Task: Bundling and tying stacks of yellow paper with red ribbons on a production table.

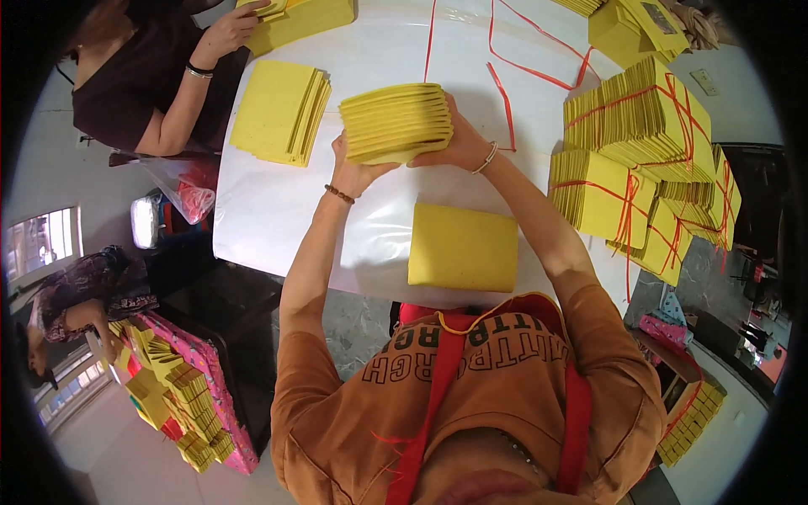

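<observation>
Above the white table (286, 219), I hold a thick stack of yellow paper packets (396, 122) between both hands, its layered edges facing me. My left hand (364, 171) grips its left end and lower edge. On the right end is my right hand (450, 143), closed around the side and bottom; some fingers of both hands are hidden behind the stack. Nearer to me lies a single flat yellow packet (463, 247). Left of the held stack rests another yellow stack (276, 114), fanned slightly to the right. Loose red ribbon (505, 101) lies beyond my right hand.
Several yellow bundles (637, 118) tied with red ribbon are piled at the table's right edge. Yellow boxes (640, 34) stand at the far right. At the far left a co-worker's hand (227, 35) touches yellow packets. Another person sits by a pink-covered table (206, 379) with yellow stacks.
</observation>
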`<state>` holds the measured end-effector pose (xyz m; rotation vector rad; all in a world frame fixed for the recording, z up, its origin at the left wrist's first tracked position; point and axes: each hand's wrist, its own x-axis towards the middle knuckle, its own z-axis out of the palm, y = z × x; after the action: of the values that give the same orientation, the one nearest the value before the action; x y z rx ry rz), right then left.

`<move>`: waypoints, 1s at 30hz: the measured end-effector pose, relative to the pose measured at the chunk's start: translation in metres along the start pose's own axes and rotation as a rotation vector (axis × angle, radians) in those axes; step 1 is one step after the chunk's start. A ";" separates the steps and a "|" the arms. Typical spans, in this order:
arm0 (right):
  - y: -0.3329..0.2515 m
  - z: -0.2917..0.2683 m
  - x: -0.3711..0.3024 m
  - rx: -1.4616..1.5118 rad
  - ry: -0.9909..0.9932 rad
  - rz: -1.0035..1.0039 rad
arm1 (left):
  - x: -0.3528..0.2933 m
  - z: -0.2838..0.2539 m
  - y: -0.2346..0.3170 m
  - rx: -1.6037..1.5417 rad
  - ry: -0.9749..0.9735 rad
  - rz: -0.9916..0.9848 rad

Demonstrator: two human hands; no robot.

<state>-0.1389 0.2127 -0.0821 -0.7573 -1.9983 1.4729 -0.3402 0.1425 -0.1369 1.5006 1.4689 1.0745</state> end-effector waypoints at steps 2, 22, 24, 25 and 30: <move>0.006 0.004 -0.003 0.109 0.028 -0.009 | -0.003 -0.003 -0.007 0.257 -0.015 0.101; -0.034 0.012 0.009 1.026 0.165 0.138 | -0.015 0.004 0.056 -1.055 0.305 -0.087; -0.026 0.013 0.007 1.054 0.200 0.132 | -0.016 0.014 0.071 -0.886 0.235 -0.027; -0.020 0.014 0.005 1.066 0.185 0.139 | -0.016 0.018 0.078 -0.713 0.166 0.031; 0.002 -0.028 -0.001 0.359 0.129 -0.023 | -0.017 -0.009 0.068 -0.524 0.112 0.072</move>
<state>-0.1185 0.2309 -0.0767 -0.6534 -1.5826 1.6626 -0.3245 0.1225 -0.0709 1.1378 1.0912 1.4709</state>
